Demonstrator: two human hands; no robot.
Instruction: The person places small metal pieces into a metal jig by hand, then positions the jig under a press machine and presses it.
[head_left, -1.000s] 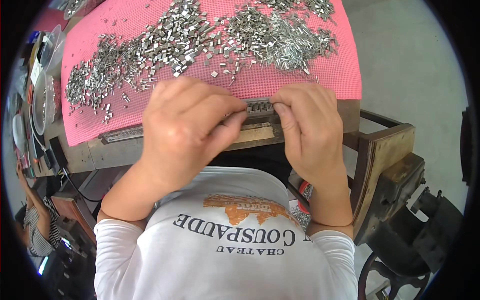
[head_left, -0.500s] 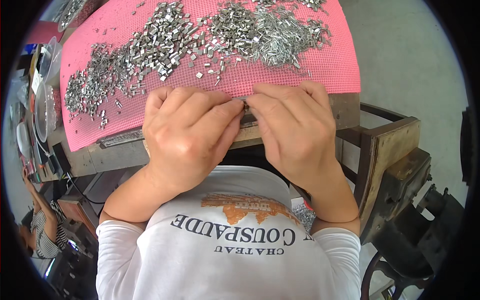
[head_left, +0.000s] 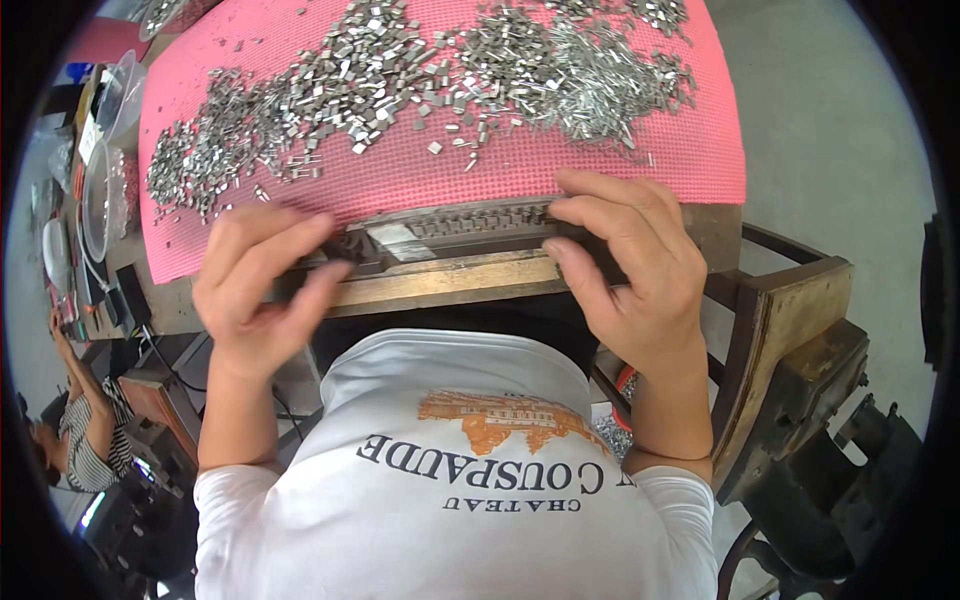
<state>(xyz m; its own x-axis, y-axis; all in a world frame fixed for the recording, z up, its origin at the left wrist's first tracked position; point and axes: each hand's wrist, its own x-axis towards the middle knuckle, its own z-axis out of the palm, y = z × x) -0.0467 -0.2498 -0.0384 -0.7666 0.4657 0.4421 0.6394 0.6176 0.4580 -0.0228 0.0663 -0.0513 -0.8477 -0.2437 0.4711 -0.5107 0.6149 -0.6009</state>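
A long dark metal fixture (head_left: 440,240) lies along the table's near edge, with a row of small metal links (head_left: 490,217) set in it. At its left end, my left hand (head_left: 265,270) hovers with thumb and fingers apart and nothing seen between them. Over the right end, my right hand (head_left: 630,255) has its fingers curved and spread, holding nothing that I can see. Just beyond the fixture, small metal plates (head_left: 370,80) and thin pins (head_left: 600,90) lie in loose heaps on a pink mesh mat (head_left: 400,182).
Clear plastic tubs (head_left: 98,205) stand at the left beside the mat. A wooden stand (head_left: 790,320) and a black machine (head_left: 830,480) are at the right. Another person in a striped top (head_left: 95,440) sits at the far left.
My hands have come apart from the middle, the left going left and the right going right. The fixture and its row of links now show between them.
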